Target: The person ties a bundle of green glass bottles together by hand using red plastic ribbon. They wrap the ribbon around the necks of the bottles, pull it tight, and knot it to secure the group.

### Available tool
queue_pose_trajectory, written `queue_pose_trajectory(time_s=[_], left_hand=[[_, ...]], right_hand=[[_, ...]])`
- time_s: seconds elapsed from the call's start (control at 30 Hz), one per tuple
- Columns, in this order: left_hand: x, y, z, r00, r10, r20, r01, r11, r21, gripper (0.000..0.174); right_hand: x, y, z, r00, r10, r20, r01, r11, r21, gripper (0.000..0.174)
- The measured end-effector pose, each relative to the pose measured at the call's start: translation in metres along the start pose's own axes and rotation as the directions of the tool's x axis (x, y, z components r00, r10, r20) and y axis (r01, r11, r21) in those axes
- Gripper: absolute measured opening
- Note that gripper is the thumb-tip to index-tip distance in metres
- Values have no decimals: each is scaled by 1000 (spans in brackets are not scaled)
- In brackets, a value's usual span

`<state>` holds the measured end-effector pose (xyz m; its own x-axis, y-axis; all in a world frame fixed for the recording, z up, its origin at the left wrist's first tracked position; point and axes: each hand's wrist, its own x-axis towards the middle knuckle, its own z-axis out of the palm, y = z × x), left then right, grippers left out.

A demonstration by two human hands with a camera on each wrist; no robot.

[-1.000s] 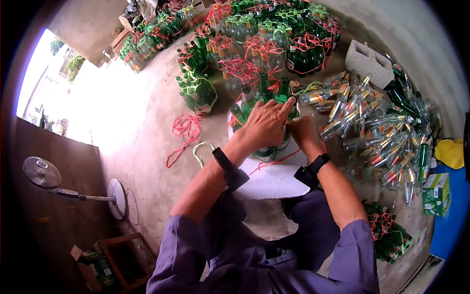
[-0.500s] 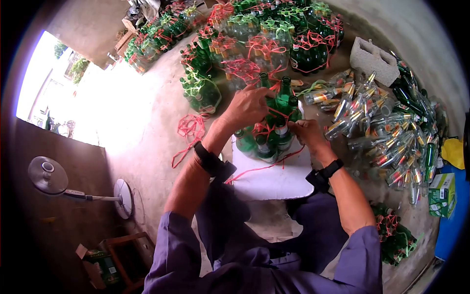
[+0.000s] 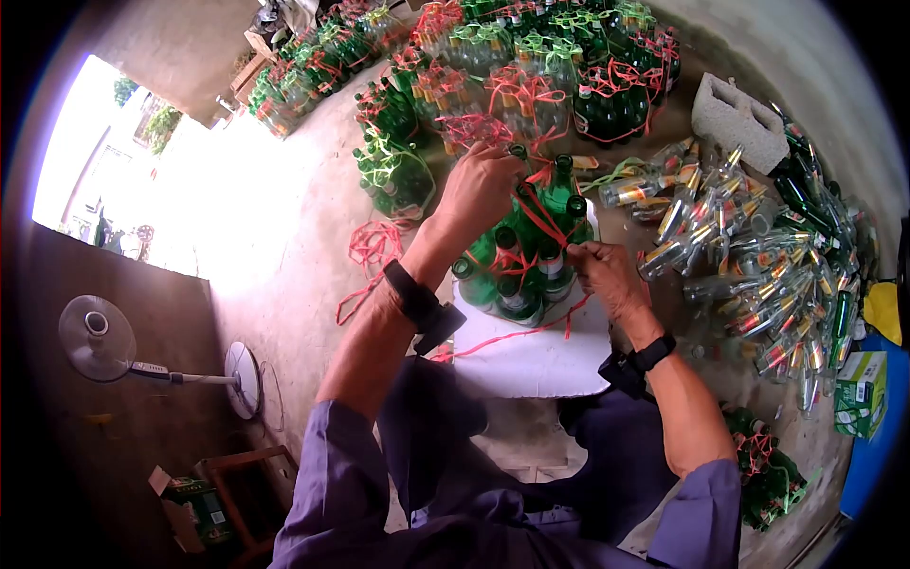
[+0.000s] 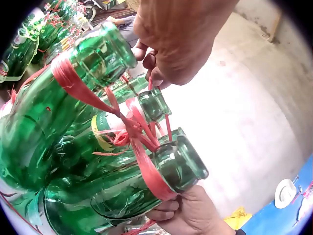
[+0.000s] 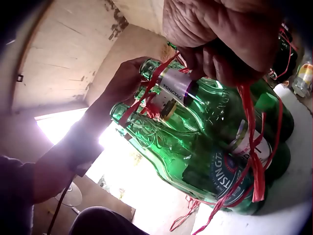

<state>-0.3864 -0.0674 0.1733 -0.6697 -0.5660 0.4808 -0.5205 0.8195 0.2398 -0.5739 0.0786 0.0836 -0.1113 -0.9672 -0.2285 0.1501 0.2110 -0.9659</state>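
**Red String Drawn Taut Over a Cluster of Tsingtao Bottles**

Both hands were up at the necks. The left hand (image 3: 479,190) sat at the far side of the green bottles (image 3: 512,280), fingers curled, pinching the red string (image 3: 542,218) just above the tallest necks. The right hand (image 3: 607,273) was at the near right of the cluster, fingers curled as well, gripping the same string, which ran taut between the two hands. The bottles stood upright, packed together on a white foam slab (image 3: 536,360) in front of the person's knees. A loose tail of the string trailed across the slab.

From the left wrist, the string was looped round several open bottle mouths and crossed in a knot between them. From the right wrist came the writing. A neck label (image 5: 174,87) read "TSINGTA", its last letter unclear. A body label (image 5: 224,172) lower down showed "TSING" before curving out of sight.

To the right lay a pile of loose bottles (image 3: 758,261), clear and green, on their sides, with a concrete block (image 3: 737,121) behind them. Beyond the cluster stood tied bundles (image 3: 512,76) bound in red and green string. Spare string (image 3: 368,248) lay on the floor to the left, with a standing fan (image 3: 95,337) well apart beyond it. A green carton (image 3: 858,381) sat at far right, its print too small to read.
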Motion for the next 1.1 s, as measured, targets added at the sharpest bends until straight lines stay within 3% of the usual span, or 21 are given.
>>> queue_pose_trajectory(time_s=[0.13, 0.2, 0.3, 0.33, 0.37, 0.4, 0.43, 0.47, 0.53, 0.6, 0.67, 0.73, 0.77, 0.83, 0.87, 0.9, 0.93, 0.97, 1.1], left_hand=[[2, 0, 10, 996, -92, -18, 93, 996, 19, 11], [5, 1, 14, 961, -255, 105, 239, 960, 144, 14], [11, 0, 14, 919, -333, 211, 288, 933, 214, 18], [9, -2, 15, 920, -332, 210, 288, 934, 213, 18], [5, -6, 17, 950, -221, 222, 153, 945, 290, 18], [3, -8, 16, 965, -108, 240, 14, 932, 363, 18], [1, -10, 16, 965, -106, 238, 13, 931, 364, 18], [-1, -12, 15, 969, -67, 239, -11, 951, 309, 20], [-6, -6, 9, 971, -29, 238, -34, 966, 255, 21], [-17, 11, 1, 985, -161, 58, 159, 987, 38, 24], [-31, 30, -15, 990, -140, 16, 140, 990, 21, 27], [-50, 46, -24, 986, -166, 26, 167, 985, -49, 43], [-60, 55, -26, 986, -167, 24, 168, 985, -50, 43], [-76, 76, -29, 991, -135, -20, 135, 989, 52, 56], [-85, 81, -27, 986, -157, 65, 154, 987, 44, 70], [-91, 85, -24, 985, -161, 55, 159, 986, 42, 70], [-96, 89, -19, 987, -162, 16, 158, 975, 154, 71], [-99, 90, -15, 987, -158, -22, 158, 952, 262, 72], [-103, 89, -11, 980, -192, -47, 197, 959, 202, 68]], right_hand=[[-1, -5, 2, 998, -56, -21, 53, 991, -119, 28], [-1, -2, 2, 996, -71, -46, 63, 987, -146, 28], [-4, 4, -2, 989, -128, -72, 106, 962, -250, 28], [-5, 6, -4, 983, -168, -70, 137, 936, -324, 28], [-7, 5, -7, 983, -168, -71, 137, 936, -325, 28], [-9, 4, -10, 993, -104, -51, 81, 939, -335, 28], [-11, 3, -12, 999, -40, -33, 26, 938, -347, 27], [-10, 8, -15, 999, -42, -32, 28, 938, -347, 27], [-10, 18, -14, 944, -329, 42, 309, 827, -469, 28], [-15, 17, -14, 933, -356, 61, 339, 804, -489, 28], [-20, 8, -10, 920, -384, 79, 368, 779, -508, 29], [-27, -2, -3, 965, -262, -1, 223, 823, -523, 28], [-29, -2, -2, 965, -263, 0, 224, 822, -524, 28], [-26, 6, -1, 962, -270, 33, 234, 762, -604, 25], [-24, 11, 0, 962, -272, 39, 239, 757, -609, 25], [-22, 16, 2, 920, -383, 84, 331, 644, -690, 25], [-21, 19, 3, 864, -484, 137, 406, 511, -758, 25], [-21, 23, 5, 862, -488, 140, 408, 501, -763, 25], [-38, 5, 16, 864, -483, 142, 356, 387, -851, 22]])
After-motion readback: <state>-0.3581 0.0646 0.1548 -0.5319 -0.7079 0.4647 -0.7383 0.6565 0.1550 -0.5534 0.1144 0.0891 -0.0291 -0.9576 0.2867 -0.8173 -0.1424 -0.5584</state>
